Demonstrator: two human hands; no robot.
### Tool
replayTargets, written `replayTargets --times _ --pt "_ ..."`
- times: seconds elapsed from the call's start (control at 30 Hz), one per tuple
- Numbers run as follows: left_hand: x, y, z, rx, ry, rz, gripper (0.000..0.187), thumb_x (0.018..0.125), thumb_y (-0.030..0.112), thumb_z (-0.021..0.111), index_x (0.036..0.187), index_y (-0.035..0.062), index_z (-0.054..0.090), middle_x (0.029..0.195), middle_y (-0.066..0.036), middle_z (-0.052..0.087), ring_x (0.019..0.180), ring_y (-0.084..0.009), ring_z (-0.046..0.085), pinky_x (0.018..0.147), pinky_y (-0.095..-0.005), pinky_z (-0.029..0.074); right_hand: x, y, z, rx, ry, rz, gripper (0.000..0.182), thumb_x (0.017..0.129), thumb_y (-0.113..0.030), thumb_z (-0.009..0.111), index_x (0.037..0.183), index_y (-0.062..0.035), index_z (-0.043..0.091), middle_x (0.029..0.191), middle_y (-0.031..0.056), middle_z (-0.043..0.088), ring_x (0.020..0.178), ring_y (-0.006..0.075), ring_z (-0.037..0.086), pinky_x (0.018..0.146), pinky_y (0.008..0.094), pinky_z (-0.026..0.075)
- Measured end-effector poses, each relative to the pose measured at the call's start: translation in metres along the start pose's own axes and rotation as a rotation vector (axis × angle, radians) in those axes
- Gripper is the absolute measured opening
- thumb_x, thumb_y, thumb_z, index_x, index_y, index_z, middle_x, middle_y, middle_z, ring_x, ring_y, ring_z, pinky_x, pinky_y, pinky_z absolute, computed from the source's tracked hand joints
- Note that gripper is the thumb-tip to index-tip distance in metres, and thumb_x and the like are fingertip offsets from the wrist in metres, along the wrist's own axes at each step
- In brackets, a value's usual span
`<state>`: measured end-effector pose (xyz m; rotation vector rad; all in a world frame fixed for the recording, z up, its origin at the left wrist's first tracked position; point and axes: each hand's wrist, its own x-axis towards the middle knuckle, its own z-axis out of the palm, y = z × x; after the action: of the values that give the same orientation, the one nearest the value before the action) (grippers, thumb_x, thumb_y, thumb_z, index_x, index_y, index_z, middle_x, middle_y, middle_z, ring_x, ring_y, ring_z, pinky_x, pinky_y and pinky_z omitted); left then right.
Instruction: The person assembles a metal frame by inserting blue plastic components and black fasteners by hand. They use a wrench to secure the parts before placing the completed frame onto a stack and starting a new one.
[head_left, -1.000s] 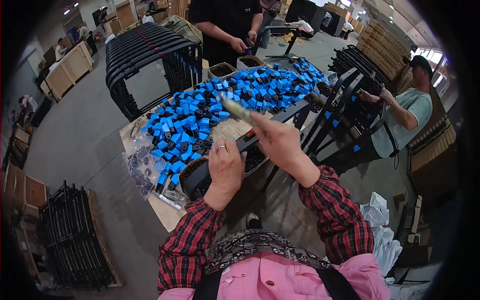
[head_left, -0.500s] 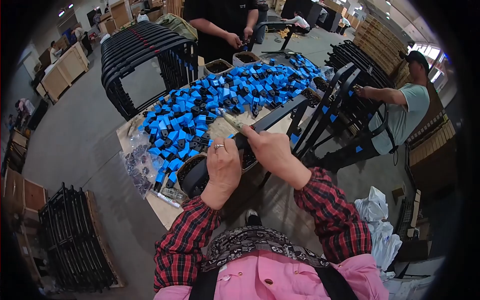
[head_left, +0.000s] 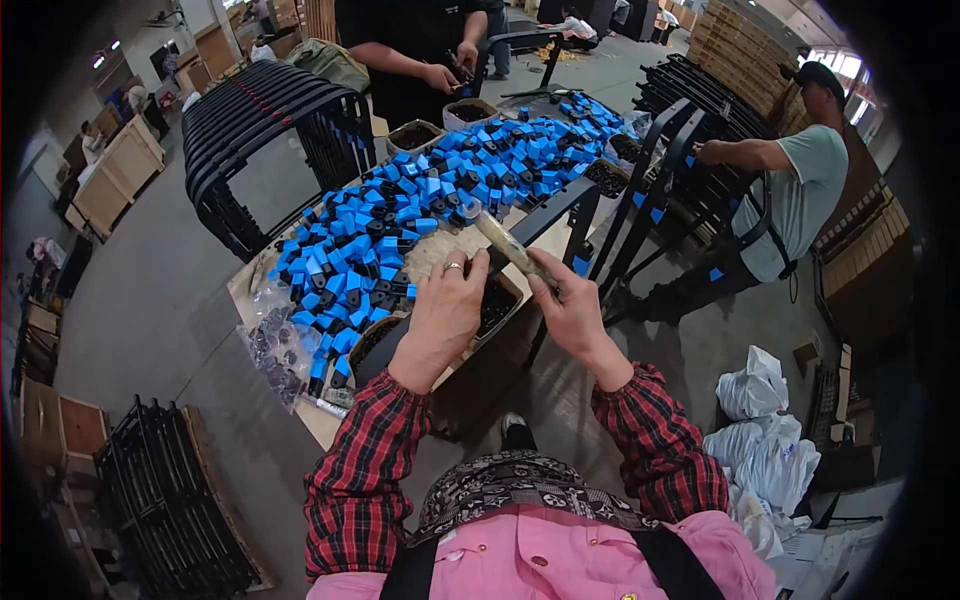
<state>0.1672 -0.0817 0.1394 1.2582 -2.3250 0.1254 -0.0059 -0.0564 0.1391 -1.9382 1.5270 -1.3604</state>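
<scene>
A single head-worn camera looks forward and steeply down over the wearer's own chest, close above the left hand point(head_left: 440, 310) and right hand point(head_left: 575, 310). Its fisheye lens bends the surface point(head_left: 440, 250) ahead and rounds the frame's dark corners, taking in the workshop floor point(head_left: 150, 290) beyond.

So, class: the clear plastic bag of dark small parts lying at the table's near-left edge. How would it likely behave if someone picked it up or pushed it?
The plastic bag looks crumpled and slack, so it would probably sag and change shape when lifted. Its dark contents seem loose, so they would likely shift inside. It lies at the table edge, so a push outward might tip it off.
</scene>
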Motion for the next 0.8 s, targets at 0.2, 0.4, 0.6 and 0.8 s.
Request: replayTargets --times 0.2,0.4,0.6,0.8 --pt "-0.009 0.013 -0.002 -0.197 0.270 -0.278 0.031 0.073 0.011 0.060 0.098 -0.0015 0.047 0.093 -0.018 0.048 0.077 -0.0324 0.054 0.067 -0.0368 0.044 0.024 -0.025 0.013 -0.221 0.087 -0.251 0.032 0.081 -0.010 0.057 0.112 -0.0106 0.054 0.067 0.0121 0.059 0.052 0.0172 0.055 0.051 0.0256 0.043" --pt "-0.010 0.009 -0.002 -0.147 0.235 -0.206 0.026 0.072 0.014 0.064 0.084 -0.0001 0.045 0.086 -0.017 0.048 0.074 -0.0320 0.054 0.065 -0.0372 0.044 0.039 -0.034 0.011 -0.375 -0.039 -0.195 0.027 0.080 -0.015 0.056 0.107 -0.0139 0.057 0.066 0.0126 0.059 0.057 0.0255 0.059 0.049 0.0333 0.045" --pt "-0.011 0.008 -0.001 -0.114 0.242 -0.181 0.023 0.073 0.013 0.063 0.082 -0.0005 0.047 0.084 -0.017 0.048 0.074 -0.0317 0.054 0.064 -0.0372 0.045 0.034 -0.022 0.017 -0.538 -0.175 -0.198 0.029 0.076 -0.019 0.059 0.104 -0.0150 0.059 0.067 0.0113 0.059 0.058 0.0283 0.058 0.052 0.0360 0.046" --pt "-0.016 0.015 -0.006 -0.040 0.365 -0.151 0.022 0.071 0.012 0.062 0.081 0.0002 0.047 0.081 -0.016 0.047 0.076 -0.0321 0.050 0.069 -0.0363 0.043 0.030 -0.048 0.012 -0.447 -0.070 -0.451 0.032 0.075 -0.013 0.059 0.107 -0.0154 0.056 0.064 0.0063 0.058 0.052 0.0225 0.057 0.044 0.0315 0.043"
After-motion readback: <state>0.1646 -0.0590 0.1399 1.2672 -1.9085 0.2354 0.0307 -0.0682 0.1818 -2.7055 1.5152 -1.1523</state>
